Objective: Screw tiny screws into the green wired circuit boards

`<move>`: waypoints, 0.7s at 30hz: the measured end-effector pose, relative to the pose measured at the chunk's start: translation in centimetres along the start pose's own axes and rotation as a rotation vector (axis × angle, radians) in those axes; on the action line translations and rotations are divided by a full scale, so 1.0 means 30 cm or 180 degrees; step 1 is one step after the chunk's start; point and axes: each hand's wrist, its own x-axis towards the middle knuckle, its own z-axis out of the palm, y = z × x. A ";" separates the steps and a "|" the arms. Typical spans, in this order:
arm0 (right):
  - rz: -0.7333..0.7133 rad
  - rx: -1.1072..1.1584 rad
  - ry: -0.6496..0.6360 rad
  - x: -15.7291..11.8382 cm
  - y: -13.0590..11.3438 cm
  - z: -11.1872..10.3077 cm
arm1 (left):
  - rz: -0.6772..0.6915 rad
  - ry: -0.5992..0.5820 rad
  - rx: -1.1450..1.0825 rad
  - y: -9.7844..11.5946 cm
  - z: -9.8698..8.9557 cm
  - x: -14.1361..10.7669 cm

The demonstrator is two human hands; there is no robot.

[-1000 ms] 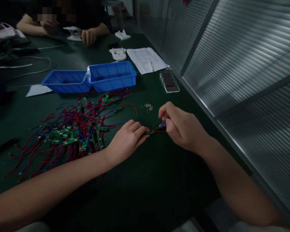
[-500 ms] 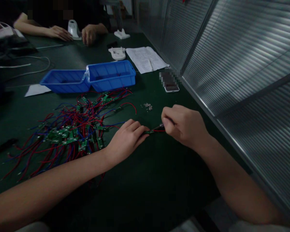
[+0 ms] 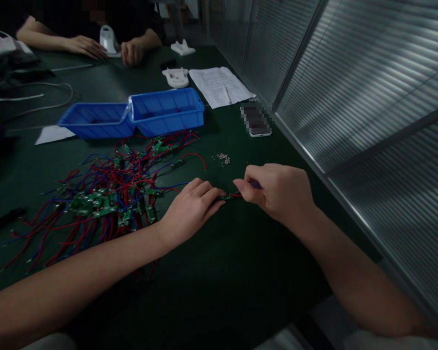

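My left hand [image 3: 190, 209] pinches a small green circuit board [image 3: 225, 197] low over the table, fingertips on its left end. A red wire [image 3: 236, 195] runs from the board towards my right hand [image 3: 277, 189]. That hand is closed around a screwdriver [image 3: 256, 184]; a bit of its dark bluish handle shows, while the shaft is hidden by the thumb. Just beyond the hands lies a little heap of tiny screws [image 3: 224, 158]. To the left spreads a tangled pile of circuit boards [image 3: 95, 200] with red and blue wires, partly behind my left forearm.
Two blue bins [image 3: 168, 116] stand behind the pile. Printed paper [image 3: 219, 85], a pen and a phone [image 3: 257, 119] lie near the slatted partition [image 3: 368, 73] on the right. Across the table, another person's hands are beside a white device [image 3: 109, 41].
My right hand has turned slightly, with its thumb now further left and the screwdriver's shaft out of sight. My left hand stays on the board. The view has shifted a little.
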 end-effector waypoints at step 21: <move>-0.0693 0.0600 -0.0178 0.000 -0.043 -0.014 | 0.0025 0.0000 -0.0069 0.002 -0.003 -0.004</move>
